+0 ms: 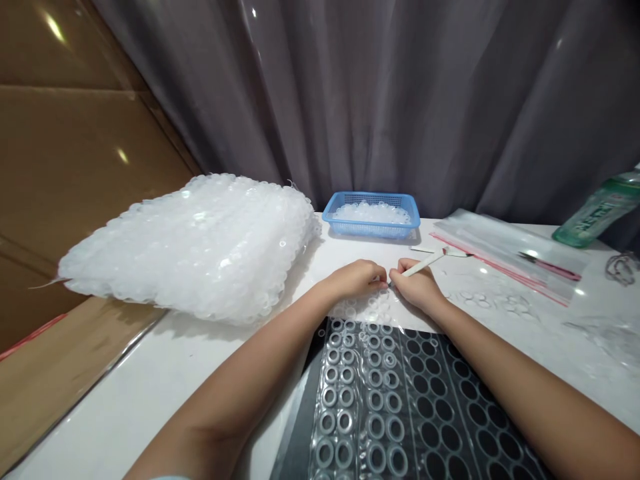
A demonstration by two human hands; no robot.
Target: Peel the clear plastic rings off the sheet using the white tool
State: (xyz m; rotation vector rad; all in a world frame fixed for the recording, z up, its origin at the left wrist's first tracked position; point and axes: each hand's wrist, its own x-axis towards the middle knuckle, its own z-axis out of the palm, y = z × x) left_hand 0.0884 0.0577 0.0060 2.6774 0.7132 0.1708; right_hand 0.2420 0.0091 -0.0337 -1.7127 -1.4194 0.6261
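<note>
I have the right hand point(416, 285) pinching a white-handled pen-shaped tool point(425, 263), its tip beside the left hand point(357, 279), fingers bunched; whether they grip anything, I cannot tell. Translucent rings point(351, 308) lie below my hands, beyond the black mat point(316, 353).

Gray curtain point(350, 87) behind, brown cardboard point(65, 147) at left, green labelled bottle point(595, 212) at right

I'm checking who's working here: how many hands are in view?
2: the right hand holds a white tool; the left hand is near the tool's tip. No other shows.
</note>
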